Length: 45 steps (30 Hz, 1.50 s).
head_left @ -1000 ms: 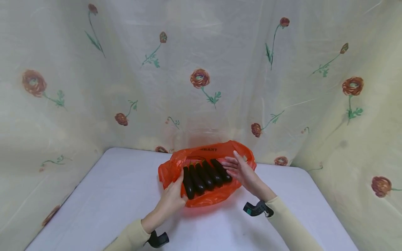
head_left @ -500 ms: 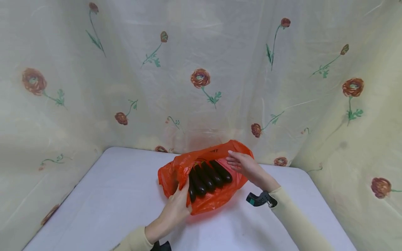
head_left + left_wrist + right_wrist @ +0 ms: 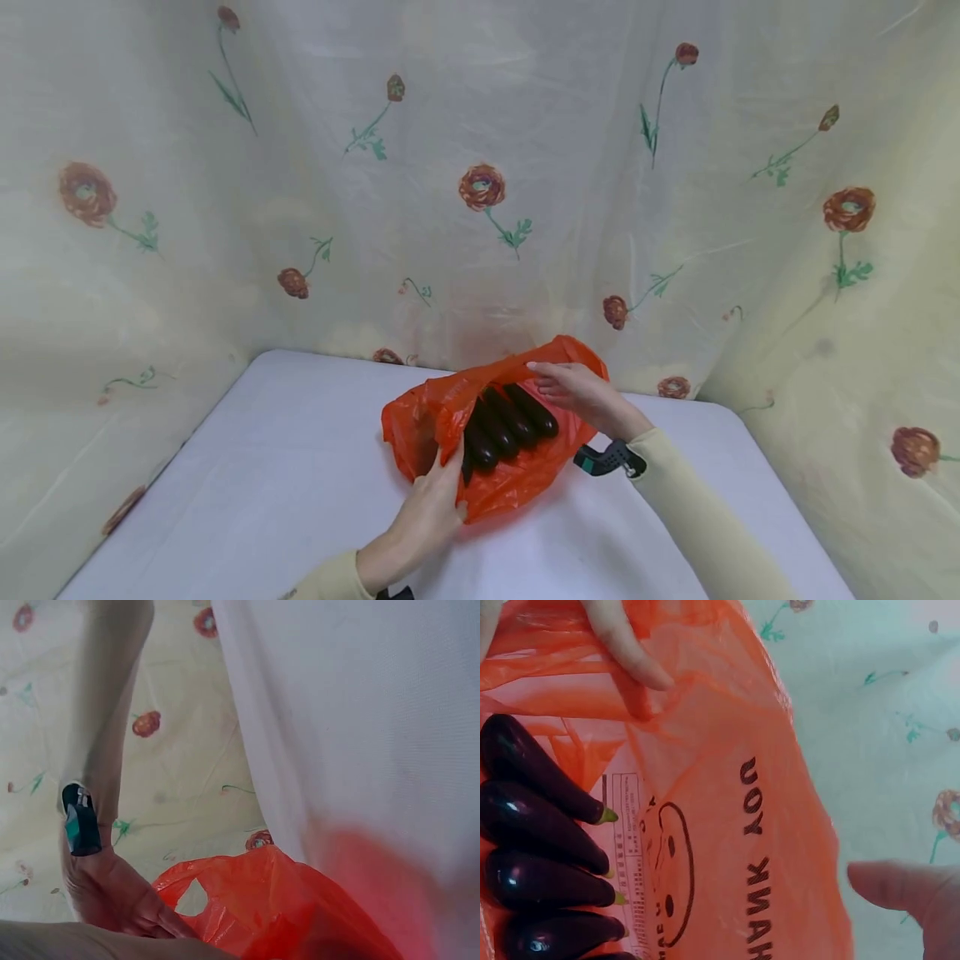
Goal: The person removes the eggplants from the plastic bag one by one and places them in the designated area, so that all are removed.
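Note:
An orange-red plastic bag (image 3: 420, 408) lies on its side with its mouth toward me. Inside it, several dark purple eggplants (image 3: 510, 425) lie side by side, green stems pointing away; the leftmost are partly covered by the bag. My left hand (image 3: 427, 508) grips the bag's left edge, drawn over those eggplants. At the mouth's back right, my right hand (image 3: 588, 396) is held with fairly straight fingers. In the right wrist view its thumb (image 3: 900, 889) is just outside the bag's rim, apart from it, and left-hand fingers (image 3: 626, 645) show at the top.
The bag rests on a white table (image 3: 285, 467), near its back edge. Behind and at both sides hangs a pale curtain (image 3: 555, 250) printed with flowers. Each wrist carries a black camera mount (image 3: 611, 458).
My left hand has pulled the bag's left edge rightward over the leftmost eggplants, narrowing the mouth. My right hand has shifted slightly and its thumb has come down beside the back rim.

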Each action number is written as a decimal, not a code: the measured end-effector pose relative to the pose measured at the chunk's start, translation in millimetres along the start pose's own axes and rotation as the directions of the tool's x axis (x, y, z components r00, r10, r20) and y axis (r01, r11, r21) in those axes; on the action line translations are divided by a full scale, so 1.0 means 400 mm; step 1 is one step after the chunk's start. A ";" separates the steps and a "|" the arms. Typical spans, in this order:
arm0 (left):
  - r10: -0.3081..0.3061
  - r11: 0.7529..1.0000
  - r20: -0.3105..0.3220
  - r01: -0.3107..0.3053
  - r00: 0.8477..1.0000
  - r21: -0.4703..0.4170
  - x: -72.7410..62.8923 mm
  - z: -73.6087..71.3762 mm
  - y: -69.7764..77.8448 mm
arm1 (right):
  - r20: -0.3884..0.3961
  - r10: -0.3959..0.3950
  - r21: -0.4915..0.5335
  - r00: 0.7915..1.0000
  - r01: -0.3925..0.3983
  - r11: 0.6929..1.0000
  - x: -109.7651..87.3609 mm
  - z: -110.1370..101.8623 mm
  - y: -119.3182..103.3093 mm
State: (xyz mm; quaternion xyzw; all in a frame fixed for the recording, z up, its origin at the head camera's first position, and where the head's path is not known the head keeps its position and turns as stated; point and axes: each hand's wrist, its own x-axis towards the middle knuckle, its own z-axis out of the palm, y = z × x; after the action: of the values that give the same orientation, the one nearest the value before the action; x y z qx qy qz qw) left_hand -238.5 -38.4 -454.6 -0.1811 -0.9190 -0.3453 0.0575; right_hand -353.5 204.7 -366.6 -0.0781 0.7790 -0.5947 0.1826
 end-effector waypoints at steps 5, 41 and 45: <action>0.004 1.000 -0.004 -0.004 1.000 0.013 -0.005 0.004 0.000 | -0.027 0.025 0.009 0.999 -0.025 1.000 0.013 -0.003 0.021; 0.024 0.999 0.027 -0.023 0.999 -0.047 -0.005 0.001 0.008 | -0.133 0.199 0.228 0.971 -0.165 0.960 0.108 -0.048 0.144; 0.016 0.999 0.044 -0.014 0.999 -0.044 -0.008 0.005 0.007 | -0.150 0.213 0.238 0.965 -0.174 0.955 0.118 -0.052 0.147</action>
State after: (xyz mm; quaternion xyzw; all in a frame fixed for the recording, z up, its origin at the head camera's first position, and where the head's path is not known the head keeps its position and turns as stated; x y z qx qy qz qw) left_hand -234.5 -36.0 -455.1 -0.1968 -0.9109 -0.3610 0.0359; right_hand -399.3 223.9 -427.2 0.0722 0.7242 -0.6620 0.1789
